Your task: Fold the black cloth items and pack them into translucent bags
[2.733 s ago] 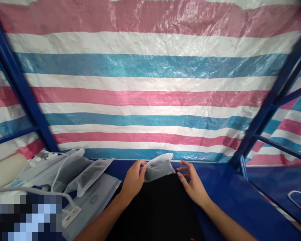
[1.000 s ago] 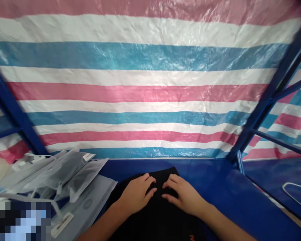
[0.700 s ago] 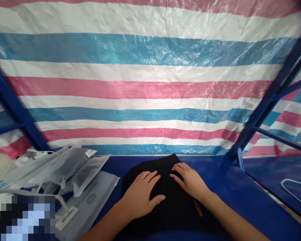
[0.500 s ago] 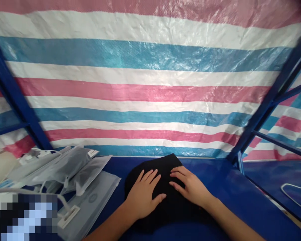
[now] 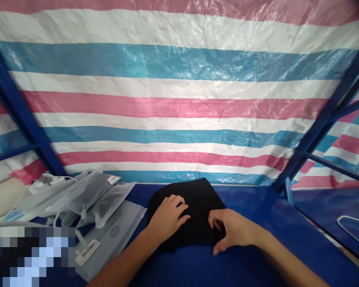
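A black piece of folded cloth (image 5: pixel 194 195) lies on the blue surface in front of me; its exact kind cannot be made out. My left hand (image 5: pixel 169 219) rests on its left part, palm down, fingers slightly bent and apart. At the cloth's lower right edge is my right hand (image 5: pixel 227 229), its fingers curled and the thumb held away from them, with a gap between. The thumb tip reaches past the cloth's near edge over the blue surface.
Clear zip bags (image 5: pixel 107 239), some with dark contents, are heaped on the left beside a white power strip (image 5: pixel 88 252) with a cable. Blue metal posts (image 5: pixel 326 115) stand on both sides. A striped plastic sheet (image 5: pixel 179 107) hangs behind. A white cable (image 5: pixel 351 223) lies far right.
My right hand has slid down towards the cloth's near right edge and its fingers have curled. My left hand's fingers have bent more. The cloth's near edge looks pulled in and neater.
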`<state>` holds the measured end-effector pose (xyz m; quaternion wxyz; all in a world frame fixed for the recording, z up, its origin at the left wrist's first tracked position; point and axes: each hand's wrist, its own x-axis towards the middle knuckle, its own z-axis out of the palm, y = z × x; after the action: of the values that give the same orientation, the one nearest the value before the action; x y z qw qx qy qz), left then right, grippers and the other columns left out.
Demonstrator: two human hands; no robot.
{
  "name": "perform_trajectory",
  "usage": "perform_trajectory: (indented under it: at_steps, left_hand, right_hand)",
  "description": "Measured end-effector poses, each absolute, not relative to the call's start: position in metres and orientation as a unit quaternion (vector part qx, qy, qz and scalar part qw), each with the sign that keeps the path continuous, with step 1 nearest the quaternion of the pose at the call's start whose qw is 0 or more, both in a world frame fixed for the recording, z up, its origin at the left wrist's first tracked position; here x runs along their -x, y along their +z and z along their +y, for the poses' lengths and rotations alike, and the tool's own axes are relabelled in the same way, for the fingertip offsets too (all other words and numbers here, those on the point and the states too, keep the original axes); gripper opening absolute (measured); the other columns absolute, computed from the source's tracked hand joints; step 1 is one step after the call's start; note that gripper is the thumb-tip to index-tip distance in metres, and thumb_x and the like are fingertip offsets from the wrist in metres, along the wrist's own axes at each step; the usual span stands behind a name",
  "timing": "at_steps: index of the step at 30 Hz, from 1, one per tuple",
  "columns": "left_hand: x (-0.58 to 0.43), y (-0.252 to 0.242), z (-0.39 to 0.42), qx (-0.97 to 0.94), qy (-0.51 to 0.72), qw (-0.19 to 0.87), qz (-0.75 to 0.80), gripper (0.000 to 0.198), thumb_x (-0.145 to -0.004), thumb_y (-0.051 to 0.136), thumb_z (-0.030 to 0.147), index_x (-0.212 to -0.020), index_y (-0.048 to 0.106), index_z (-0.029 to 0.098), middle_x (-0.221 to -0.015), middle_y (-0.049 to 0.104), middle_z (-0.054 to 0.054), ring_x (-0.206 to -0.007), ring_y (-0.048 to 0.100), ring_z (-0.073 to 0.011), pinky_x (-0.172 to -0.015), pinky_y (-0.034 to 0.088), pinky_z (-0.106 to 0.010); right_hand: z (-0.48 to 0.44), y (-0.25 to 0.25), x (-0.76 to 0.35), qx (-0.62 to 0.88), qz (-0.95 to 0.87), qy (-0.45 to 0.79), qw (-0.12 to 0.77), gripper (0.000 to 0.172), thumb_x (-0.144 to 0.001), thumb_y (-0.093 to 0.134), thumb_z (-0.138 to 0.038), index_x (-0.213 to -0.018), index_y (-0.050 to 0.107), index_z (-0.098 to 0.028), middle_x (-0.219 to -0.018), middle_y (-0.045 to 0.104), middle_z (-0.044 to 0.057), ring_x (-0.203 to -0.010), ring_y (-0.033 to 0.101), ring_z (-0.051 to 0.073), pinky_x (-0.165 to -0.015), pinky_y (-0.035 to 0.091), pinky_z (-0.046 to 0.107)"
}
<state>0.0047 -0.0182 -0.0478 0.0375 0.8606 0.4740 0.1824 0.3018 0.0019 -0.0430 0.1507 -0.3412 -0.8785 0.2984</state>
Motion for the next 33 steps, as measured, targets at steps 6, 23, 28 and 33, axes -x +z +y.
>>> perform_trajectory:
  at_steps: [6, 23, 28, 33]
  left_hand:
    - [-0.03, -0.036, -0.054, -0.875, 0.151, 0.098, 0.449, 0.038, -0.097, 0.069, 0.054, -0.121, 0.073, 0.025, -0.112, 0.071, -0.007, -0.102, 0.068, -0.0284, -0.091, 0.05, -0.044]
    - [-0.021, -0.036, -0.039, -0.833, 0.156, 0.14, 0.512, 0.017, -0.077, 0.063, 0.019, -0.093, 0.06, 0.024, -0.1, 0.069, -0.001, -0.094, 0.066, -0.0233, -0.082, 0.05, -0.036]
    - [-0.021, -0.037, -0.037, -0.844, 0.142, 0.124, 0.501, 0.021, -0.079, 0.064, 0.019, -0.1, 0.06, 0.024, -0.105, 0.068, -0.003, -0.097, 0.064, -0.0246, -0.087, 0.048, -0.038]
    - [-0.023, -0.037, -0.038, -0.847, 0.14, 0.114, 0.499, 0.019, -0.081, 0.062, 0.02, -0.099, 0.06, 0.024, -0.106, 0.068, -0.004, -0.096, 0.064, -0.0252, -0.087, 0.047, -0.039]
  right_hand:
    - [0.004, -0.048, -0.3, 0.334, -0.861, 0.338, 0.182, 0.009, -0.083, 0.073, -0.017, -0.083, 0.065, -0.023, -0.073, 0.062, -0.005, -0.061, 0.051, 0.012, -0.057, 0.034, 0.024]
    - [0.019, -0.056, -0.312, 0.329, -0.815, 0.42, 0.227, 0.006, -0.089, 0.07, -0.025, -0.094, 0.073, -0.024, -0.092, 0.07, 0.0, -0.072, 0.061, 0.016, -0.066, 0.05, 0.027]
    - [0.03, -0.069, -0.307, 0.362, -0.779, 0.415, 0.298, 0.012, -0.093, 0.069, -0.034, -0.097, 0.073, -0.023, -0.09, 0.074, 0.002, -0.076, 0.067, 0.02, -0.07, 0.054, 0.032]
    - [0.037, -0.075, -0.31, 0.395, -0.823, 0.205, 0.354, 0.017, -0.094, 0.075, -0.035, -0.108, 0.076, -0.027, -0.104, 0.076, 0.007, -0.099, 0.07, 0.029, -0.094, 0.056, 0.046]
